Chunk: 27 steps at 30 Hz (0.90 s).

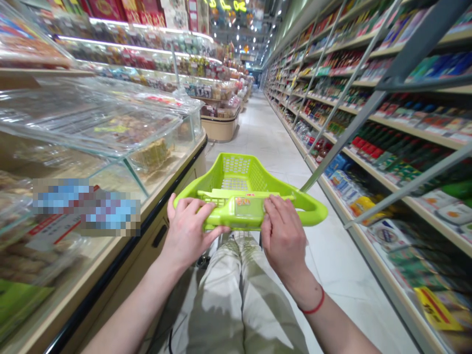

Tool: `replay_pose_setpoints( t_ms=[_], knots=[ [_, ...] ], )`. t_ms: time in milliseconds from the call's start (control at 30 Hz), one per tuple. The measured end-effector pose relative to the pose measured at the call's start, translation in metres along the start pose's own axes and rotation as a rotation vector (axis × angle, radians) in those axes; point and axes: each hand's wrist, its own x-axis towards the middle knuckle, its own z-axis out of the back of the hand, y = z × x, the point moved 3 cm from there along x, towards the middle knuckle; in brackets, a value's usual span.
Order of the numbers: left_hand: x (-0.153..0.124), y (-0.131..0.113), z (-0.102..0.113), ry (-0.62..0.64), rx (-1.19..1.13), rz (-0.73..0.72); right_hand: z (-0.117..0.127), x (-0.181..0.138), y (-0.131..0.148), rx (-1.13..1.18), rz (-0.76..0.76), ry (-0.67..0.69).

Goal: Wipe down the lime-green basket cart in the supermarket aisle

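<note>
Aisle notes. We are holding the green cart [241, 177] by its handle [221, 216] with both hands. The cart is standing straight ahead of us on the pale tiled floor [273, 142], mid-aisle. Its basket is pointing away from us and the handle is the near edge.

Our left hand [188, 228] is sitting on the left part of the handle, with the forearm coming up from the lower left and the wrist slightly bent. Its fingers [201, 206] are lying over the top of the bar and the thumb is wrapping round underneath, so it is closing on the handle.

Our right hand [283, 233] is sitting on the right part, back of the hand up, with the forearm coming in from the lower right. Its fingers [275, 204] are curling over the top, just beside a small label [245, 201] at the handle's middle. The thumb is hidden, but the hand is pressing down in a grip. A red string bracelet [313, 307] is circling that wrist.

The two hands are near each other, with the label between them. Light trousers [236, 295] are showing below the handle, between our forearms.

On our left a glass display case [110, 132] is running along the aisle, with baked goods blurred inside. On our right, stocked shelves [405, 128] are lining the aisle into the distance.
</note>
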Motion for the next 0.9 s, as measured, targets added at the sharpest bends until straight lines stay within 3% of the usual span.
replay_pose_setpoints(
  t_ms=[133,233,367,533,667,900],
  knots=[
    [0.000,-0.003,0.000,0.003,0.002,0.000,-0.010,-0.001,0.030,0.087,0.152,0.033],
    [0.000,-0.004,0.000,0.010,0.000,-0.006,-0.012,-0.001,0.033,0.110,0.218,0.053],
    [0.000,-0.002,0.002,0.017,-0.031,-0.019,-0.002,-0.005,0.009,0.130,0.250,0.115],
    [0.000,0.006,0.005,0.091,-0.096,-0.034,0.016,-0.013,-0.031,0.166,0.234,0.081],
    [0.000,0.009,0.006,0.121,-0.094,-0.055,0.017,-0.014,-0.041,0.205,0.261,0.099],
    [-0.001,0.008,0.005,0.111,-0.054,-0.057,0.002,0.000,-0.004,0.172,0.363,0.196]
  ],
)
